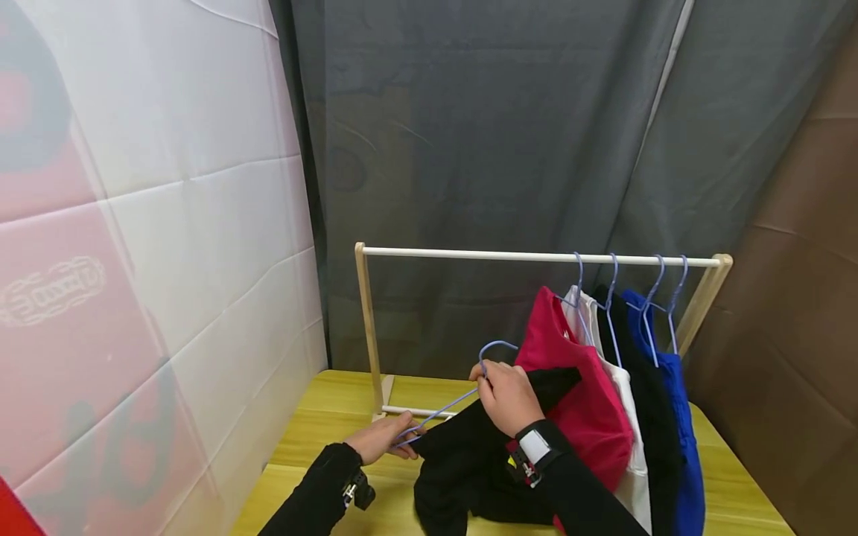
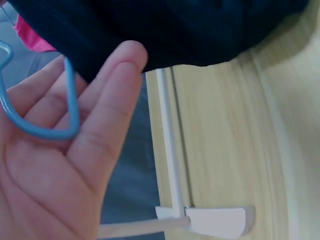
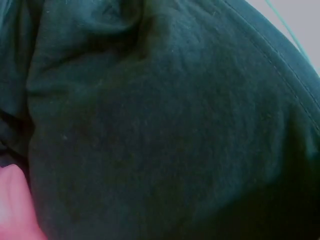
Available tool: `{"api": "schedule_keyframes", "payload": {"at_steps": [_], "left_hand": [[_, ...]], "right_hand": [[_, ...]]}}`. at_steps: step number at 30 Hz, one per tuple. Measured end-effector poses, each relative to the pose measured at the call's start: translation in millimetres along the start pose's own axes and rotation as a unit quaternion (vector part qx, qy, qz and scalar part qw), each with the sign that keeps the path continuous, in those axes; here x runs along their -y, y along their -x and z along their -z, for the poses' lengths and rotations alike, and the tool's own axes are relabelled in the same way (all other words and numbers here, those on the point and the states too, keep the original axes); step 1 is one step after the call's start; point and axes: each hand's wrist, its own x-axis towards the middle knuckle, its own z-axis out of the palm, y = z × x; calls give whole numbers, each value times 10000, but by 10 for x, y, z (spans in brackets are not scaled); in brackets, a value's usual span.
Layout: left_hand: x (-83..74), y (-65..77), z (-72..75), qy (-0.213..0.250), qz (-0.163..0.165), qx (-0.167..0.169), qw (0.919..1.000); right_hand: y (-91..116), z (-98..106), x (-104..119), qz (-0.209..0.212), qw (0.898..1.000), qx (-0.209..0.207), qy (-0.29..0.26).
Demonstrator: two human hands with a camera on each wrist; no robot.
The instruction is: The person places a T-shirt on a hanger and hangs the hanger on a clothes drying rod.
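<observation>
A black garment (image 1: 469, 454) hangs partly over a light-blue clothes hanger (image 1: 450, 404), its lower part bunched above the table. My right hand (image 1: 511, 396) grips the hanger just below its hook, over the cloth. At the hanger's left end, my left hand (image 1: 385, 439) holds the corner of the garment. In the left wrist view the hanger's rounded end (image 2: 47, 133) lies across the palm, and a fingertip touches the dark cloth (image 2: 190, 30); the thumb is mostly out of frame. Dark cloth with a stitched edge (image 3: 150, 130) fills the right wrist view.
Behind my hands a wooden rack (image 1: 365, 320) with a white rail (image 1: 462, 254) stands on the wood-grain table (image 1: 328, 402). On its right side hang a red garment (image 1: 583, 402), a white one (image 1: 633, 476), a black one (image 1: 660, 447) and a blue one (image 1: 680, 417).
</observation>
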Motion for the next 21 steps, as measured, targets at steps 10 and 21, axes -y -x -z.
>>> {"api": "schedule_keyframes", "payload": {"at_steps": [10, 21], "left_hand": [[41, 119, 43, -1131, -220, -1094, 9873], [-123, 151, 83, -3310, -661, -2116, 9172]], "right_hand": [[-47, 14, -8, -185, 9991, -288, 260], [-90, 3, -62, -564, 9973, -440, 189]]}}
